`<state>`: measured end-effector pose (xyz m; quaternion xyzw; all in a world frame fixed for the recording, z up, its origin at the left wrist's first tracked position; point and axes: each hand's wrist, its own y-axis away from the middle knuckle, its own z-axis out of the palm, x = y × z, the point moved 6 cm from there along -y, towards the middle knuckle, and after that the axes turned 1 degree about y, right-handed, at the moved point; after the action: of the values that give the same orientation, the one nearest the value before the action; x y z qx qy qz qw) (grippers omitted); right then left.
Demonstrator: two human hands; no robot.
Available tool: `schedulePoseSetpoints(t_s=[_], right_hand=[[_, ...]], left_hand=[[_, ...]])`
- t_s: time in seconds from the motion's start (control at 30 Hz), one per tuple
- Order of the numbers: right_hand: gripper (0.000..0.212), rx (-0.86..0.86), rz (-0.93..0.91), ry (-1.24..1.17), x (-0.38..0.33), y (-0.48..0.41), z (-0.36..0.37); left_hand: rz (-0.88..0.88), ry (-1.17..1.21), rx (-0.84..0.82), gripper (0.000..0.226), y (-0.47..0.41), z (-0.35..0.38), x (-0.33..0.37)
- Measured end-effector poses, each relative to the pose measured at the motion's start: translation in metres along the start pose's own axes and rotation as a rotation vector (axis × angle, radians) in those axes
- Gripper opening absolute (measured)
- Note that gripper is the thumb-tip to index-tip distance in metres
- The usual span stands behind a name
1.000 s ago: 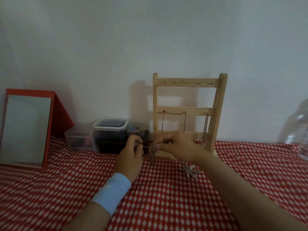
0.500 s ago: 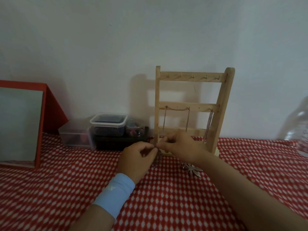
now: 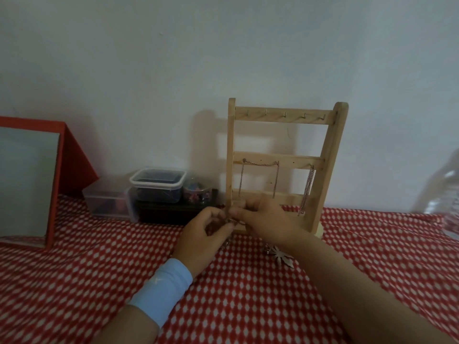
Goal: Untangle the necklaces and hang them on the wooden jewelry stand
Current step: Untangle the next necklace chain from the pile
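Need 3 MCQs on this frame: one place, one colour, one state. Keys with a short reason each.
1. Where on the wooden jewelry stand do the chains hang? A top rail; B middle rail; C base.
2. What colour is the tablecloth? A blue stripes; B plain green; C red with white spots.
3. What are the left hand and right hand doing? A both pinch the tangled necklace; B both lie flat; C one holds a bottle.

Key:
1 B, the chains drop from hooks on the middle rail.
2 C, red cloth with white spots shows around both arms.
3 A, fingertips of both hands meet on the necklace in front of the stand.
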<state>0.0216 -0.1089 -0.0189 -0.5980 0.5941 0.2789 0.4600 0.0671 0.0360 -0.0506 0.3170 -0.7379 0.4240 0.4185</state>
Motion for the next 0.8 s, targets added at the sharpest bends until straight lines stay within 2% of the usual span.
schedulePoseSetpoints(t_s=[0.07, 0.1, 0.2, 0.3, 0.63, 0.8], right_hand=[[0.025, -0.010, 0.065, -0.155, 0.0038, 0.0003, -0.0016], [0.026, -0.026, 0.068, -0.159, 0.0048, 0.0001, -0.0023], [0.019, -0.101, 0.046, -0.010, 0.0031, 0.0020, -0.0002], [0.019, -0.159, 0.058, -0.007, 0.0083, 0.0009, 0.0014], [0.006, -0.063, -0.044, 0.349, 0.0034, -0.0034, 0.0003], [0.005, -0.009, -0.071, 0.162, 0.0001, -0.0009, -0.0055]], left_hand=[[0.019, -0.019, 0.046, 0.007, 0.0009, -0.0033, 0.0020], [0.031, -0.020, 0.075, 0.006, 0.0011, -0.0059, 0.0028], [0.076, -0.035, 0.099, 0.006, -0.0004, -0.0107, 0.0036], [0.105, -0.052, 0.073, 0.008, -0.0002, -0.0101, 0.0051], [0.151, -0.150, 0.066, 0.011, 0.0018, -0.0066, 0.0087], [0.135, -0.116, 0.117, 0.010, 0.0016, -0.0108, 0.0105]])
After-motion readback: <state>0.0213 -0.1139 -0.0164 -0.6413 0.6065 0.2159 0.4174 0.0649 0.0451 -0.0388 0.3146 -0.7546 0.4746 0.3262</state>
